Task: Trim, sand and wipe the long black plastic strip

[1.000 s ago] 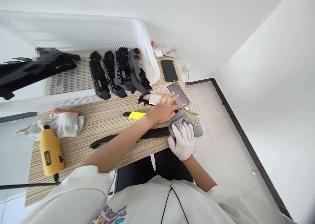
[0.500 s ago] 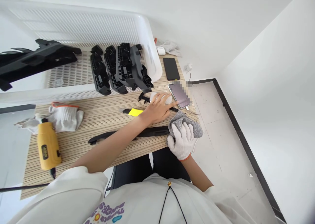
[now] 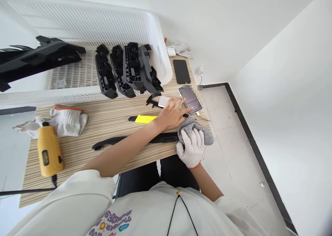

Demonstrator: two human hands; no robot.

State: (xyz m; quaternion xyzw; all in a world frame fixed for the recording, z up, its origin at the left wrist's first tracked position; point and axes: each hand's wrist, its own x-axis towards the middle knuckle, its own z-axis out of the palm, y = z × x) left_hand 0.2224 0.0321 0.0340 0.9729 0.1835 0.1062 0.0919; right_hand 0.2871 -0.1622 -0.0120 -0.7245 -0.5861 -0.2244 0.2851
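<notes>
My bare left hand [image 3: 170, 114] is open, fingers apart, with one fingertip on the lit screen of a smartphone [image 3: 190, 99]. Beneath its other fingers lies a white flat object [image 3: 164, 101], partly covered. My right hand [image 3: 192, 148], in a white knit glove, is closed on a grey cloth [image 3: 209, 136] at the table's right edge. The cloth covers one end of a long black plastic strip [image 3: 166, 138]; my left forearm crosses over its middle. Beside that forearm rests a yellow utility knife [image 3: 145, 119]. A black caliper-like tool [image 3: 153, 102] is partly hidden behind the left hand.
A white plastic basket [image 3: 162, 53] at the back holds several black molded parts [image 3: 105, 72]. At left lie a yellow heat gun [image 3: 49, 151] with its cord and white gloves [image 3: 68, 120]. A dark tablet-like device [image 3: 182, 72] and a white earbud case [image 3: 171, 52] sit behind the phone.
My left hand has shifted slightly right, its fingertip now on the phone screen, where text-like lines have appeared. My gloved right hand stays on the cloth.
</notes>
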